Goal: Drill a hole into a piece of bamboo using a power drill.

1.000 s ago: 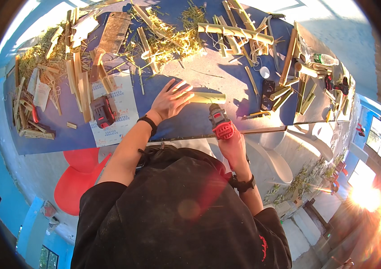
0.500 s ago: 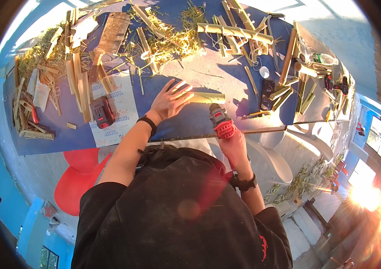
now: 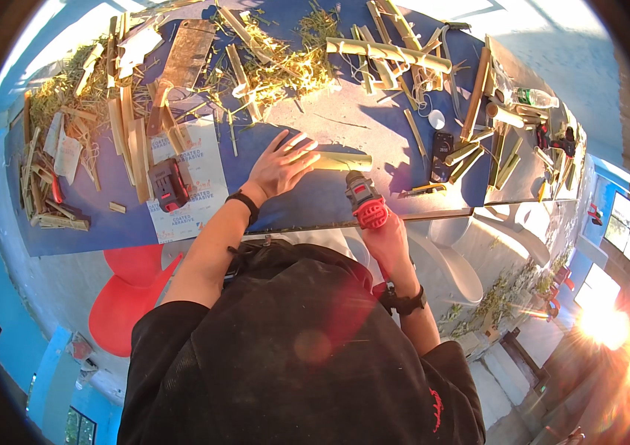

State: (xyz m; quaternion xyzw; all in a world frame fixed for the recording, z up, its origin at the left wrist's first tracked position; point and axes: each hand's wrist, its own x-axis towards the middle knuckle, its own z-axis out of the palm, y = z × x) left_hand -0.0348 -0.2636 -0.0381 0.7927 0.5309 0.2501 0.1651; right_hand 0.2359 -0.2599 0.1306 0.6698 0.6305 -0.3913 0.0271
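Note:
My left hand [image 3: 279,169] lies with its fingers spread over the left end of a short pale-green bamboo piece [image 3: 346,161], pressing it to the blue tabletop. The rest of the bamboo sticks out to the right of my fingers. My right hand [image 3: 388,243] is closed around a red and grey power drill [image 3: 366,200]. The drill's nose points away from me, at the near side of the bamboo close to its right end. Whether the tip touches the bamboo is hard to make out.
A red and black battery [image 3: 169,184] rests on printed paper at left, near a cleaver [image 3: 160,104]. Bamboo strips and shavings [image 3: 278,70] lie beyond. At right are a phone [image 3: 442,152], a bottle [image 3: 537,97] and a bamboo pole [image 3: 389,54]. A red chair [image 3: 123,297] stands below the table edge.
Almost nothing differs. The drill's nose has shifted very slightly left, while my left hand and the bamboo stay in place.

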